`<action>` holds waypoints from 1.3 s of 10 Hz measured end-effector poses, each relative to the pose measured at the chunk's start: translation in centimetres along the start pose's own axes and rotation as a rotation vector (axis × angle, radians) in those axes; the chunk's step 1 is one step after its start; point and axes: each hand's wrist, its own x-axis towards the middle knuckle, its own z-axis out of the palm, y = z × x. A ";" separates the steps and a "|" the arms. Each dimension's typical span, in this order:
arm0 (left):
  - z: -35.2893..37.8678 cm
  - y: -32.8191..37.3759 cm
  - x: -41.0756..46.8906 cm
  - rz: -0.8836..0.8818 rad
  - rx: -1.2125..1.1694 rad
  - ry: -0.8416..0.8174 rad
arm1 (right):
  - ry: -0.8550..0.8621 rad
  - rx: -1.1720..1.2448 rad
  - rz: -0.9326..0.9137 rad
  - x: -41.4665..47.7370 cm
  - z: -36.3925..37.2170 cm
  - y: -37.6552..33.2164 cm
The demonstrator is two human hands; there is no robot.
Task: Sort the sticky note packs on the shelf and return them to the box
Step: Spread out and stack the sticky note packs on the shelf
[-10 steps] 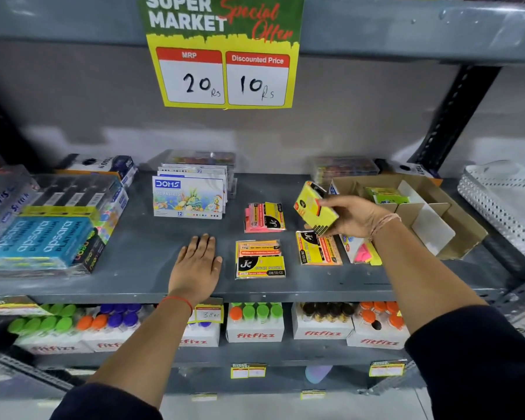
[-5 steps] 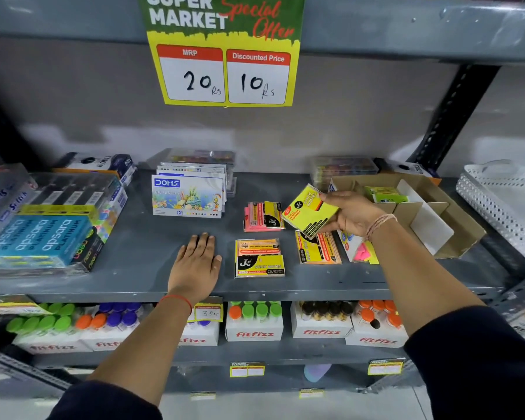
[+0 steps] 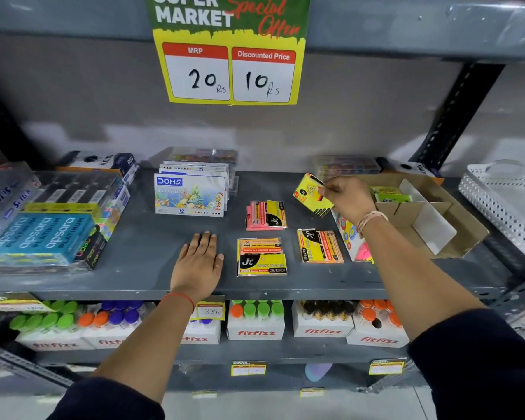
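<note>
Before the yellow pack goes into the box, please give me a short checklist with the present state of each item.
1. Right hand grips yellow sticky note pack: ok.
2. Pack lifted off the shelf: ok.
3. Cardboard box open, free compartment showing: ok.
4. Left hand flat on shelf, away from packs: ok.
5. Pink pack and two orange-yellow packs boxed: not ok.
6. Room beside the green pack: cannot tell.

Bare shelf [image 3: 140,256] beside left hand [image 3: 198,262]
</note>
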 end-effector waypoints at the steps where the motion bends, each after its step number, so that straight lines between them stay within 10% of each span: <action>1: 0.0 0.0 0.1 0.000 0.003 0.001 | -0.053 -0.227 -0.038 -0.4 0.2 -0.3; 7: 0.0 0.1 0.0 -0.003 0.009 -0.001 | -0.360 -0.661 -0.132 -5.6 2.4 2.0; 13: -0.2 0.2 -0.1 -0.005 -0.002 -0.014 | -0.763 -0.279 -0.297 -5.4 5.8 -2.4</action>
